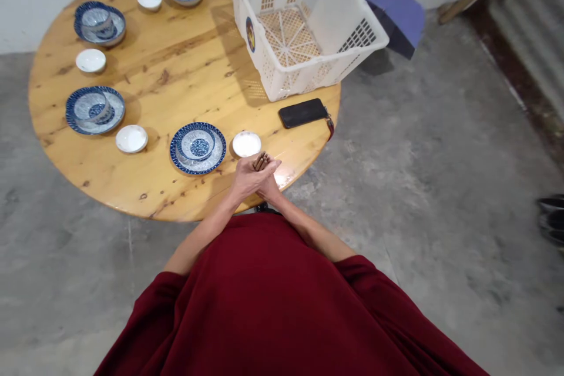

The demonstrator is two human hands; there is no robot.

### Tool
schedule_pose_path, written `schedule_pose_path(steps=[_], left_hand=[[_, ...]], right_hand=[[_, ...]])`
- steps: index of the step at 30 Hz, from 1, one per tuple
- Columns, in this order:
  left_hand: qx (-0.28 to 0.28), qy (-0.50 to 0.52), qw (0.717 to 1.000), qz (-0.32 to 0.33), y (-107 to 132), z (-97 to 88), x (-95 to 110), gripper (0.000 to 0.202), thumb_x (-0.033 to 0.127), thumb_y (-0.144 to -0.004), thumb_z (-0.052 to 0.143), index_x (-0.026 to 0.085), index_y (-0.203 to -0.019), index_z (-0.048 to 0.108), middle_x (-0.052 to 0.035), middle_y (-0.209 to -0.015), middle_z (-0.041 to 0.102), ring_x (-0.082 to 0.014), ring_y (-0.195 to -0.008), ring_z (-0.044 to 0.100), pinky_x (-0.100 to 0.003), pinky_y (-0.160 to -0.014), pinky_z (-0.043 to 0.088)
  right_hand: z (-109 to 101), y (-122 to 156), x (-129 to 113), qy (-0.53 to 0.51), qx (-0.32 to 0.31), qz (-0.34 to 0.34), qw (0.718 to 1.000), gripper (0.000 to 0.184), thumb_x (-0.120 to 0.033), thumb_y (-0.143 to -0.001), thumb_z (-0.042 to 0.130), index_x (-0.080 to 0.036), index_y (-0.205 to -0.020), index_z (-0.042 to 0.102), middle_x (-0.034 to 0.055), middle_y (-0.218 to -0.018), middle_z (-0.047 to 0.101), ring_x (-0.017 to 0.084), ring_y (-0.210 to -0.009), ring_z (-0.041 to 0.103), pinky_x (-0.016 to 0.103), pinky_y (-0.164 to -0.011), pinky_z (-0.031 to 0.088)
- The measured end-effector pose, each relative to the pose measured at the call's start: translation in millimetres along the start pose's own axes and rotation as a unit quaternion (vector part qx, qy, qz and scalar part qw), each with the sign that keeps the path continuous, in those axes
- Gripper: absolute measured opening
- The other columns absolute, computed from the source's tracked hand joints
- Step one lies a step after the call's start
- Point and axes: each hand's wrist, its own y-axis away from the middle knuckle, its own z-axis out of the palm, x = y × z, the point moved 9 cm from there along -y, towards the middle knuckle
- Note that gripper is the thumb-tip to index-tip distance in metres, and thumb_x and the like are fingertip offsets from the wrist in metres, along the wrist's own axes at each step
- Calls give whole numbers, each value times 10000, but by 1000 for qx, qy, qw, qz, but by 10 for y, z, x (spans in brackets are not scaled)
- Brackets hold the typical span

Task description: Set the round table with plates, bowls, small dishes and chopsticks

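Observation:
A bundle of brown chopsticks [261, 161], seen nearly end-on, stands up between my two hands at the table's near edge. My left hand [247, 176] is closed around the bundle from the left. Pressed against it, my right hand [269, 185] wraps the bundle from the right, its fingers partly hidden. Just beyond the hands sits a small white dish [247, 144]. To their left is a blue-and-white plate [198, 168] with a patterned bowl [197, 144] on it.
The round wooden table [176, 88] carries more plate-and-bowl sets, such as one plate [115, 107], and several small white dishes. A white plastic basket [308, 73] stands at the back right, a black phone [303, 113] before it. A purple umbrella [394, 3] is behind.

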Motion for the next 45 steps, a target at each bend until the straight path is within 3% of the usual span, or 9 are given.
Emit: schedule_pose_path(steps=[5,10,13,16,22,27,32,40,45], left_hand=[[-18,8,999,-29,-23,21,-46,378,504,-833,708,179,-678,593,31,-611,515,-103,-603,462,-238,-564,383],[-36,37,998,-32,-41,35,-53,394,513,-820,721,177,-682,568,40,-603,497,-86,-570,451,-225,-539,374],[-44,21,998,-33,-57,29,-55,438,536,-817,713,190,-647,507,48,-576,460,-76,-528,403,-226,-498,331],[-49,6,999,-23,-74,17,-48,474,553,-826,695,201,-621,453,45,-549,444,-78,-505,393,-227,-465,295],[-68,7,997,-18,-92,23,-96,473,556,-851,648,215,-615,419,51,-521,412,-81,-477,366,-240,-460,266],[-80,3,997,-6,-103,5,-46,464,571,-855,614,210,-622,441,44,-541,415,-91,-519,363,-244,-496,268],[-93,-17,995,42,-114,17,35,413,477,-852,632,202,-611,442,35,-568,430,-107,-575,378,-254,-536,276],[-67,-39,996,54,-119,61,-164,360,450,-864,711,197,-693,521,41,-635,488,-115,-614,435,-247,-600,347],[-63,-38,994,77,-180,89,-197,341,452,-864,726,204,-735,530,44,-665,505,-117,-622,450,-258,-624,361]], right_hand=[[-368,145,-209,48,-81,-56,994,425,-340,-760,728,-207,-1159,665,95,-1149,714,291,-1117,668,459,-1019,558],[-1058,152,-883,90,56,-100,989,312,-339,-908,644,-259,-1204,708,70,-1067,723,230,-983,690,425,-929,583],[-1087,50,-1329,91,57,-139,985,258,-360,-930,672,-303,-1173,740,62,-1093,721,216,-946,681,410,-883,594],[-970,-55,-1555,87,24,-166,982,181,-333,-930,683,-300,-1086,768,53,-1052,722,198,-888,664,391,-839,594],[-866,-125,-1500,56,10,-148,987,122,-287,-918,666,-274,-1004,751,31,-967,703,171,-838,665,342,-768,588],[-846,-120,-1580,85,40,-175,980,117,-202,-868,633,-263,-942,701,31,-938,678,166,-797,631,338,-725,569],[-840,-112,-1595,112,72,-160,978,141,-152,-812,594,-258,-898,627,14,-895,629,152,-753,595,317,-676,544],[-869,-23,-1437,102,141,-116,978,146,-171,-809,569,-250,-930,590,-14,-839,619,126,-690,603,276,-633,538],[-908,-53,-1391,114,150,-103,977,192,-183,-834,594,-257,-992,672,7,-869,659,147,-737,632,295,-675,561]])
